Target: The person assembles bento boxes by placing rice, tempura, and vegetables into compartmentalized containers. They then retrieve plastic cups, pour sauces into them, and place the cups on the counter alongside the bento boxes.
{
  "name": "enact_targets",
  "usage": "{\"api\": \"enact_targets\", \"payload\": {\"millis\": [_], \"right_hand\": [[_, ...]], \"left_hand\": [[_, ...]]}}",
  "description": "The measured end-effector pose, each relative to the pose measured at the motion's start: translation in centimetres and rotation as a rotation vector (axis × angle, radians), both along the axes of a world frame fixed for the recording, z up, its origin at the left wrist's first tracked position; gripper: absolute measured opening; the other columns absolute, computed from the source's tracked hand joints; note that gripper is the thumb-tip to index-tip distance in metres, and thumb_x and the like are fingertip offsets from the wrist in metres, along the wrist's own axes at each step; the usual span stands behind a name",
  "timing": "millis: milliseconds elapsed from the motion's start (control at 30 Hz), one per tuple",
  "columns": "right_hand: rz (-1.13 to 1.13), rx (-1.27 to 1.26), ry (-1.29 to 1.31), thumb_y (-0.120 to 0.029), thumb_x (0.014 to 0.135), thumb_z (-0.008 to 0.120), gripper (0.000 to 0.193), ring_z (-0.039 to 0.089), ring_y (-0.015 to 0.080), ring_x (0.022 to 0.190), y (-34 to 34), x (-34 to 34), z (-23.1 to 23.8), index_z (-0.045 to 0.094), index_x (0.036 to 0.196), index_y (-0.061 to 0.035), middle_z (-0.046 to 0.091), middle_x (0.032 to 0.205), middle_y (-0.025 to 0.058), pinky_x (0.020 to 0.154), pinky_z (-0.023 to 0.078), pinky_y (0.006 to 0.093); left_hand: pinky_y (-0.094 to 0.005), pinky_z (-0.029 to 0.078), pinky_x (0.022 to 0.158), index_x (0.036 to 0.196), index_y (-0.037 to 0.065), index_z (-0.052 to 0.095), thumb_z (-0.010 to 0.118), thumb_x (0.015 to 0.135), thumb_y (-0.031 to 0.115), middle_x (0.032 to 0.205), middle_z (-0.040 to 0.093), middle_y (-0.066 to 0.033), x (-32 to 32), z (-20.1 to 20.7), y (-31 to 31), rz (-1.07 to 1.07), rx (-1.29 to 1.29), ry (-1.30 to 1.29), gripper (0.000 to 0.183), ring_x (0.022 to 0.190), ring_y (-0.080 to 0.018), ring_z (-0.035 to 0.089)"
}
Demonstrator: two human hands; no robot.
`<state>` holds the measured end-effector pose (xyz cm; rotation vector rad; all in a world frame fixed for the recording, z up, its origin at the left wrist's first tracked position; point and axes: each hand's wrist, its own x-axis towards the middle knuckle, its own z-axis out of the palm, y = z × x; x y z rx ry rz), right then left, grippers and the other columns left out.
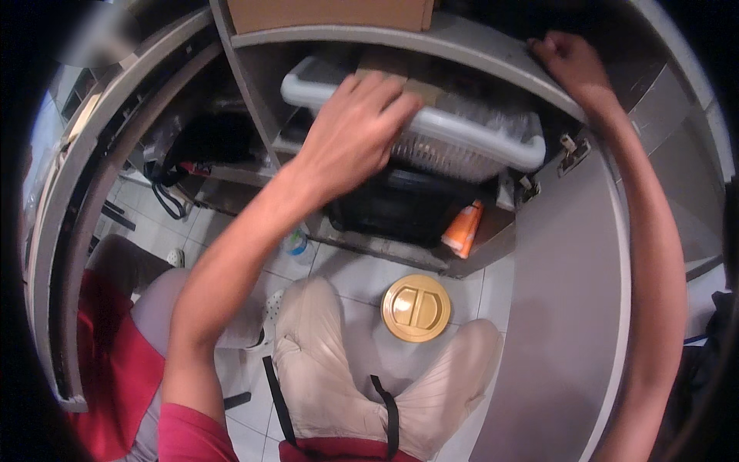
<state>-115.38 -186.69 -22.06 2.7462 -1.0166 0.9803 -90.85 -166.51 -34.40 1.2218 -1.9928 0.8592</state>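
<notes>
My left hand (366, 123) reaches into a grey cabinet, its fingers bent over the pale rim of a clear plastic basket (469, 138). The basket sits tilted on the shelf, its right end lower, with see-through items and something brown partly visible inside. At the upper right, my right hand (573, 68) is curled closed by the end of the upper shelf (500, 58); whatever it may hold is hidden. Below the basket is a black bin (392, 204), with an orange and white packet (463, 229) at its right.
A round gold-coloured container (416, 308) stands on the tiled floor between my knees. The open cabinet door (566, 308) is at my right. A cardboard box (331, 14) sits on the upper shelf. At the left, a person in red (119, 369) is close by, near a bottle (294, 242).
</notes>
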Motion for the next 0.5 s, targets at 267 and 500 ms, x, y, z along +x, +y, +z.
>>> {"api": "enact_targets", "payload": {"millis": [267,500], "right_hand": [[-0.049,0.037,-0.076,-0.03,0.088,0.066,0.037,0.052,0.0307,0.062,1.8,0.7,0.4,0.055,0.07,0.0001,0.057,0.066,0.0199,0.069,0.047,0.0406],[-0.06,0.061,-0.092,-0.027,0.088,0.065,0.036,0.052,0.0266,0.061,1.5,0.6,0.3,0.055,0.07,0.0009,0.057,0.065,0.0189,0.067,0.046,0.0388]], "left_hand": [[-0.0386,0.045,0.076,0.11,0.002,0.063,0.064,0.07,0.002,0.092,0.057,-0.0101,-3.3,0.7,10.1,0.04,0.082,0.081,0.04,0.082,-0.0252,0.058],[-0.0389,0.048,0.077,0.114,0.002,0.067,0.067,0.074,0.009,0.096,0.059,-0.0105,-4.8,1.8,12.8,0.084,0.151,0.062,0.041,0.087,-0.025,0.06]]}}
